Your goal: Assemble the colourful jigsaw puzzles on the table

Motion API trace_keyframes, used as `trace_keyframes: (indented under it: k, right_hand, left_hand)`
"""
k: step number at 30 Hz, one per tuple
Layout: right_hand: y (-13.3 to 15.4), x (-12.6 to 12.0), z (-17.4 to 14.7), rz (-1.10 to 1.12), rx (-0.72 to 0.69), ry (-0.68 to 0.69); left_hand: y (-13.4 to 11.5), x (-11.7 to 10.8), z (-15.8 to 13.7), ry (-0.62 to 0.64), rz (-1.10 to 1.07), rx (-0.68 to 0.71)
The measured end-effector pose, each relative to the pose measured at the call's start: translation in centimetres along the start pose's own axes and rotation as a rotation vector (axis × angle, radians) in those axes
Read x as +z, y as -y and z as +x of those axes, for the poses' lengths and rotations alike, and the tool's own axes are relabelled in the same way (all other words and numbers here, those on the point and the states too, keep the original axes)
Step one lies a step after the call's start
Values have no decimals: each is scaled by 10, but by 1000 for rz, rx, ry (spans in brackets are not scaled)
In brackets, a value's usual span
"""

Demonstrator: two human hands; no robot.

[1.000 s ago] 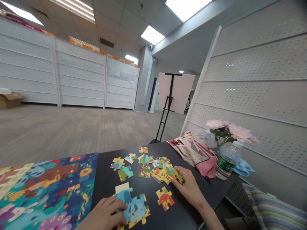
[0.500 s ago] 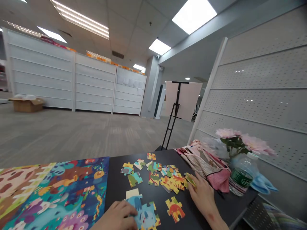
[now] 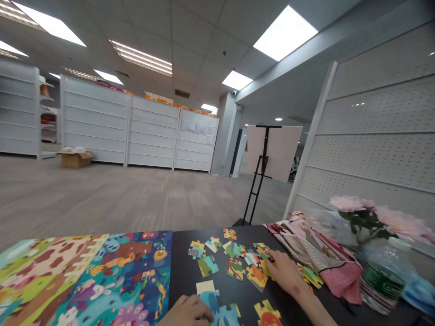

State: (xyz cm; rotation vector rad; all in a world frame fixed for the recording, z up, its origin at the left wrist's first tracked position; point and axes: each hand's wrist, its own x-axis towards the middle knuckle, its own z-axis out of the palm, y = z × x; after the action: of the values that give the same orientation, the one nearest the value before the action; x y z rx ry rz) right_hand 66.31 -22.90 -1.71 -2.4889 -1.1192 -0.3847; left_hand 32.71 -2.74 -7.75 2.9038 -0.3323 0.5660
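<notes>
My left hand (image 3: pixel 188 311) rests low on the black table, its fingers loosely bent and the tips touching the edge of joined blue elephant jigsaw pieces (image 3: pixel 224 314). Part of that picture runs out of view at the bottom. Farther right, my right hand (image 3: pixel 284 270) reaches into a loose group of jigsaw pieces, fingertips down on a yellow-green jigsaw piece (image 3: pixel 266 268) that they partly cover. Beside it lies an orange-yellow piece (image 3: pixel 256 276). Yellow and green pieces (image 3: pixel 310 275) show just right of my wrist. Between my hands is a piece with an orange-red animal (image 3: pixel 268 313).
Two colourful picture boards (image 3: pixel 136 271) cover the left of the table (image 3: pixel 183 276). More loose pieces (image 3: pixel 207 266) lie at the middle. A pink patterned cloth (image 3: pixel 326 258), a water bottle (image 3: pixel 384 276) and pink flowers (image 3: pixel 401 222) stand along the right side.
The view has turned left and up slightly. Yellow and green pieces now lie right of my right wrist, and the yellow cluster by my fingers is smaller. My left hand stays by the elephant pieces.
</notes>
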Motion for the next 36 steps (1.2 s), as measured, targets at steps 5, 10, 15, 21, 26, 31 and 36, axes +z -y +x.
trace_keyframes:
  k: [5, 10, 15, 21, 26, 31, 36]
  right_hand:
    - [-1, 7, 25, 45, 55, 75]
    - [-8, 5, 33, 135, 102, 90]
    - [-24, -13, 25, 200, 185, 26]
    - [16, -33, -25, 438, 117, 83]
    - [105, -27, -44, 914, -119, 497]
    - [141, -12, -17, 873, -253, 707]
    - [140, -2, -9, 829, -308, 756]
  left_hand:
    - [2, 2, -2, 34, -36, -9]
    - [-9, -12, -1, 73, -94, -48]
    - [-31, -52, 0, 117, -229, -122]
    - [-50, -89, 5, 156, -312, -205]
    - [-56, -94, 7, 162, -315, -231]
    - [-53, -92, 6, 169, -316, -219]
    - [-51, -91, 8, 176, -318, -218]
